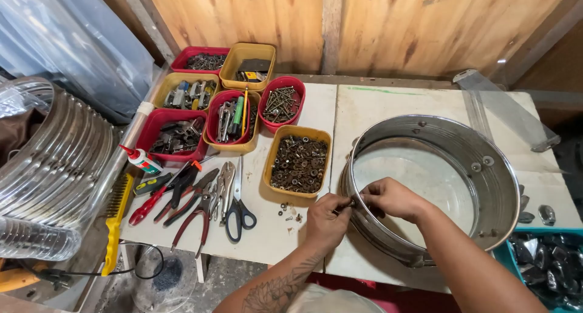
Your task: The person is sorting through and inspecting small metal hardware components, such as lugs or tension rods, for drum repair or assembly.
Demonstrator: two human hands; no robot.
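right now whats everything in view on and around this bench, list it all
round shiny metal hoop shell: one, silver, right side of white table
rectangular plastic trays: four yellow, one with nuts beside the hoop; two red, back left
round red plastic bowls: two, one with screws
red-handled pliers: several, front left
black-handled scissors: one, beside pliers
yellow-handled wire brush: one, table's left edge
white glue bottle with red cap: one, left
loose nuts: few, near left hand
left hand: pinching small part at hoop's near rim
right hand: inside the rim, fingers meeting the left
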